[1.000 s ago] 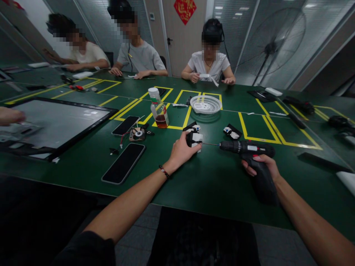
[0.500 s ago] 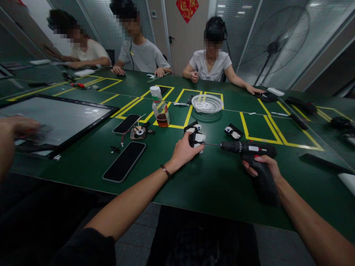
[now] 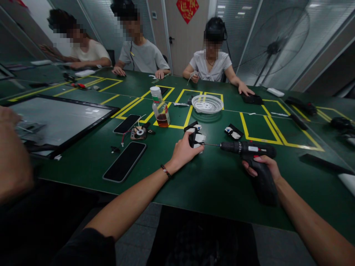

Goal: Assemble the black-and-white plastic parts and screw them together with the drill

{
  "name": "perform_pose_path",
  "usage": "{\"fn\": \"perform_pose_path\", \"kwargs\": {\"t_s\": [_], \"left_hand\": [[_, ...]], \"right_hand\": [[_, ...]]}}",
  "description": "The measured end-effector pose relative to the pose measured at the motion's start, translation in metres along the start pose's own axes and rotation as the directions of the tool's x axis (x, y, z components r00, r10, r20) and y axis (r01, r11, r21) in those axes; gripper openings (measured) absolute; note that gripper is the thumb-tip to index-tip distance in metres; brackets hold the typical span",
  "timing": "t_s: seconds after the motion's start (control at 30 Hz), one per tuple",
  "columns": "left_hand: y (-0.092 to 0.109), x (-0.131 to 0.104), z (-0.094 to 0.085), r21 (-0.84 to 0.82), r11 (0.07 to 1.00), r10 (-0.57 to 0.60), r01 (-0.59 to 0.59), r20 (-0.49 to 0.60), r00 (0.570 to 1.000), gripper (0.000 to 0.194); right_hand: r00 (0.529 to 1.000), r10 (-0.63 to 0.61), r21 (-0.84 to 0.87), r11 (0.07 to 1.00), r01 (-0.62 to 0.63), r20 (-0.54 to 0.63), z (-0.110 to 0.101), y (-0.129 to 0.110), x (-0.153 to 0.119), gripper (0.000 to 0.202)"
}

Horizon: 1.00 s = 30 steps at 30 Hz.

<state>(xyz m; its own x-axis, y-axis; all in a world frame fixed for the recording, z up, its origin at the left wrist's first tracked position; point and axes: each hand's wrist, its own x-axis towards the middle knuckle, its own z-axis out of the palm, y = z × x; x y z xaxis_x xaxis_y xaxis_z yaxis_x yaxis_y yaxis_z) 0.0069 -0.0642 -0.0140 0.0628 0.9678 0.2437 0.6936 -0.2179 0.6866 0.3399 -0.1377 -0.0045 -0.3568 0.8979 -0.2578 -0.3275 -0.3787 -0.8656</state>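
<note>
My left hand [image 3: 185, 149] grips a small black and white part [image 3: 199, 139], its fingers closed round the near side. From the right, the long thin bit of a black cordless drill [image 3: 246, 148] reaches that part; the exact contact point is too small to make out. Wrapped round the drill's handle, my right hand [image 3: 264, 168] has a finger at the red trigger. Another black and white piece [image 3: 233, 132] lies beyond the drill's chuck. To the left of my left hand are a small motor-like part with wires [image 3: 138, 132] and a smartphone [image 3: 124, 162].
A bottle of brown liquid [image 3: 162, 114] and a white plastic basket [image 3: 207, 104] stand farther back. At left, a co-worker's hand [image 3: 11, 118] is over a large framed panel [image 3: 74, 114]. Several people sit across the green table [image 3: 177, 192].
My hands, the drill and the part look unmoved. At left the co-worker's arm has shifted. Across the table, a person's hand and a dark flat item have slid leftward.
</note>
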Motion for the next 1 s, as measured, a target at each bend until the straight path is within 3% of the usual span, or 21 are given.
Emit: {"fn": "perform_pose_path", "kwargs": {"t_s": [0.4,0.73,1.0], "left_hand": [[0.0033,-0.0004,-0.0020,0.061,0.998,0.018,-0.015,-0.051,0.999,0.073],[0.0074,-0.0014,-0.0033,-0.009,1.000,-0.007,0.006,-0.049,0.999,0.071],[0.0078,-0.0021,-0.0032,0.030,0.999,0.018,-0.016,-0.064,0.998,0.070]], "right_hand": [[1.000,-0.015,0.008,1.000,0.015,-0.021,0.0049,-0.0011,-0.0006,0.028],[1.000,0.000,-0.006,1.000,0.000,-0.001,-0.0026,0.0012,-0.0007,0.028],[0.998,0.051,-0.053,0.997,-0.049,0.029,-0.0041,0.0016,-0.0014,0.035]]}}
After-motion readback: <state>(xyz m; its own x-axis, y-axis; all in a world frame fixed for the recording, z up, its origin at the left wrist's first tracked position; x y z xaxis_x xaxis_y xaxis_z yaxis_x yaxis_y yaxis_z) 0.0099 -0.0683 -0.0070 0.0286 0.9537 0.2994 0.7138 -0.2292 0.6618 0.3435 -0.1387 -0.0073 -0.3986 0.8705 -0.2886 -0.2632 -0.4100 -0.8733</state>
